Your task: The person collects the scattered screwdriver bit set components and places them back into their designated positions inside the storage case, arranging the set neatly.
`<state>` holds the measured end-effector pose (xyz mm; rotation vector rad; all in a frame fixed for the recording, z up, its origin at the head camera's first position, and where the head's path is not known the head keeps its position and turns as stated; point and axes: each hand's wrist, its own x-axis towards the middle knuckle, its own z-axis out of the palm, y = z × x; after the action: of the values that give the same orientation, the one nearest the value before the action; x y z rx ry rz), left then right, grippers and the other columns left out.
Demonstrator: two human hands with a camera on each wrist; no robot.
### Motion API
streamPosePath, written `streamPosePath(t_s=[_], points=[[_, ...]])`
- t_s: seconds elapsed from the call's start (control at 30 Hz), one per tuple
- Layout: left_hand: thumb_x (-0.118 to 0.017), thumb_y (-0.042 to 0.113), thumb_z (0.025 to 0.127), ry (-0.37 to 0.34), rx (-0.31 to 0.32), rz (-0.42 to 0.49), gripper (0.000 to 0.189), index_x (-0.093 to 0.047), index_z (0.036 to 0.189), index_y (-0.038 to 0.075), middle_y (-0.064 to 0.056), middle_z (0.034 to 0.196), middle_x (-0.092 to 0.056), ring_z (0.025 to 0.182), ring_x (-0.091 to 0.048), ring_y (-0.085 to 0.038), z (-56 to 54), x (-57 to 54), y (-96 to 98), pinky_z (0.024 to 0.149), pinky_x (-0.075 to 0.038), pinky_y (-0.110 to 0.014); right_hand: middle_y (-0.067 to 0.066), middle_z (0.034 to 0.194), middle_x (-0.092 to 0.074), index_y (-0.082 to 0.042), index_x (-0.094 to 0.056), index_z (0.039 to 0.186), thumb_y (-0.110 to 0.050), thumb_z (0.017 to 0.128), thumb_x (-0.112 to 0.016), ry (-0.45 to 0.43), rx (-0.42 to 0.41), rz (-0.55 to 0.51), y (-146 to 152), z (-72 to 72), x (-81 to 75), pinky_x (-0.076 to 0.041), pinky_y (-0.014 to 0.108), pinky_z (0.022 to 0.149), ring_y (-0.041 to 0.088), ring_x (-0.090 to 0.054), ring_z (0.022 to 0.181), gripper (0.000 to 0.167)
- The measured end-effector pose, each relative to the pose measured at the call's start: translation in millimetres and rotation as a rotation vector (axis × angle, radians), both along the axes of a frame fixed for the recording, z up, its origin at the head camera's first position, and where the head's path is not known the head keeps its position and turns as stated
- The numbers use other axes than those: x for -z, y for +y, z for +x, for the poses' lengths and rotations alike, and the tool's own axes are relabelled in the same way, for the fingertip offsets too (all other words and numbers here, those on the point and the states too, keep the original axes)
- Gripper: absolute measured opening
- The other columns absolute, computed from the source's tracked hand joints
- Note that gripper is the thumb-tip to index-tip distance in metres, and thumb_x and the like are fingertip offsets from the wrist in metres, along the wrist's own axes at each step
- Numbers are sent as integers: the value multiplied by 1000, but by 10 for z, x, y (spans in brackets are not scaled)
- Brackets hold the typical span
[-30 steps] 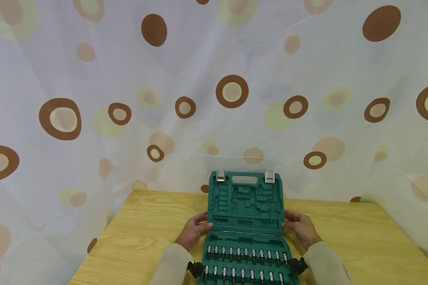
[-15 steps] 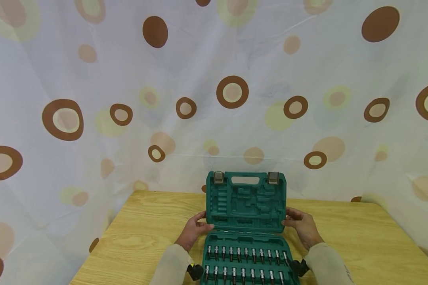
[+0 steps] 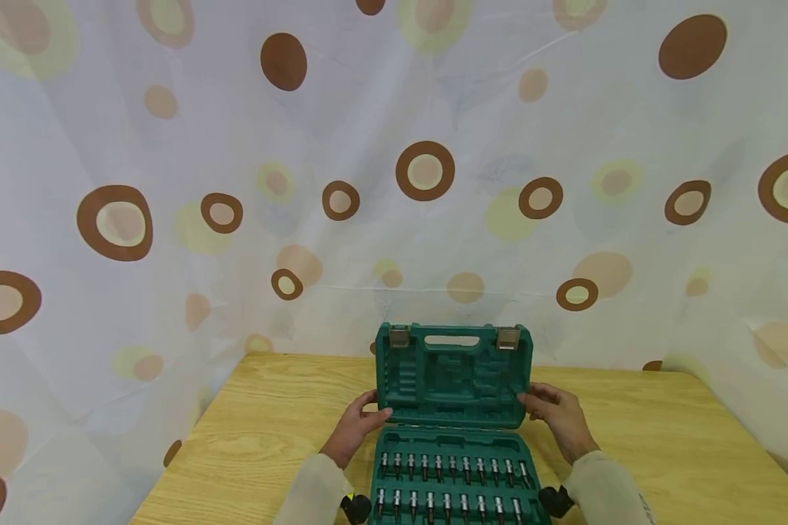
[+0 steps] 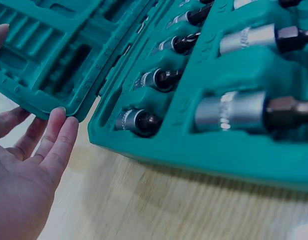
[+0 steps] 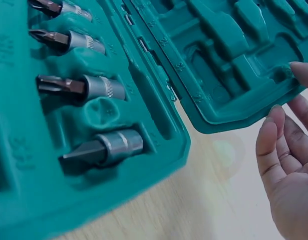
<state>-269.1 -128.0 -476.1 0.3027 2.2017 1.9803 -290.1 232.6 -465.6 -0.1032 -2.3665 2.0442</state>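
Note:
A green plastic tool case lies unfolded on the table, its lid standing up from the hinge with empty moulded recesses inside. Rows of bit sockets fill the base, silver at one end with dark bits at the other. My left hand holds the lid's left edge, thumb on the inner face; in the left wrist view its fingers reach behind the rim. At the opposite edge, my right hand grips the lid between thumb and fingers.
Two metal latches, a left latch and a right latch, sit beside the handle slot on the lid's top edge. The wooden table ends at a dotted curtain behind the case.
The lid has tilted forward toward me; its top edge appears lower and wider and its latches darker. Both hands stay at its sides, the right thumb slightly higher on the edge.

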Motion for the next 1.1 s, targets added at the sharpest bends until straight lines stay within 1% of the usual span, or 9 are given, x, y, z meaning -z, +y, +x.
streamPosePath(t_s=[0.2,0.37,0.47,0.63,0.7,0.87,1.0,1.1], points=[[-52,29,101,-21,-1,22,65,-27,147,-9,-27,143,-34,122,-47,-36,9,-28,20,104,-38,-53,0,93,-63,7,-55,123,-34,92,-67,10,5,18,-14,39,-52,-52,30,76,16,-57,81,53],[-52,37,100,-25,-7,-20,71,-24,148,-7,-25,145,-33,124,-46,-37,58,-70,44,103,-38,-54,4,86,-62,5,-58,114,-34,93,-65,27,4,38,-26,96,-97,-52,32,76,20,-59,79,44],[-52,42,100,-24,-8,-42,74,-24,149,-5,-24,146,-33,125,-46,-37,94,-95,55,104,-37,-55,6,85,-63,4,-59,113,-34,94,-64,30,1,59,-30,134,-125,-52,33,77,21,-60,79,43],[-49,48,99,-27,-16,-72,76,-24,150,-2,-25,148,-30,128,-44,-41,141,-109,56,104,-35,-58,8,84,-64,3,-61,109,-32,94,-64,51,-3,90,-27,191,-131,-52,36,78,20,-60,78,38],[-47,51,99,-30,-21,-83,77,-24,151,-2,-26,149,-29,128,-43,-43,158,-108,56,103,-34,-60,10,84,-64,3,-61,107,-30,94,-64,60,-5,98,-23,209,-123,-52,38,79,20,-61,78,35],[-42,55,99,-33,-31,-96,79,-24,150,-2,-27,150,-29,127,-45,-45,211,-97,54,103,-33,-60,12,90,-64,3,-61,109,-29,94,-65,60,-20,120,-15,274,-127,-52,41,81,22,-62,81,36],[-39,54,100,-16,-18,-74,79,-24,149,-5,-29,148,-30,128,-42,-46,253,-110,48,105,-33,-58,12,99,-65,3,-60,117,-28,95,-64,65,-39,125,-5,330,-138,-52,42,82,22,-63,84,38],[-37,53,101,-1,-6,-66,77,-25,149,-6,-29,145,-33,129,-41,-46,290,-135,40,105,-33,-57,12,107,-66,3,-60,122,-21,95,-63,63,-51,120,9,372,-140,-52,43,83,22,-64,88,36]])
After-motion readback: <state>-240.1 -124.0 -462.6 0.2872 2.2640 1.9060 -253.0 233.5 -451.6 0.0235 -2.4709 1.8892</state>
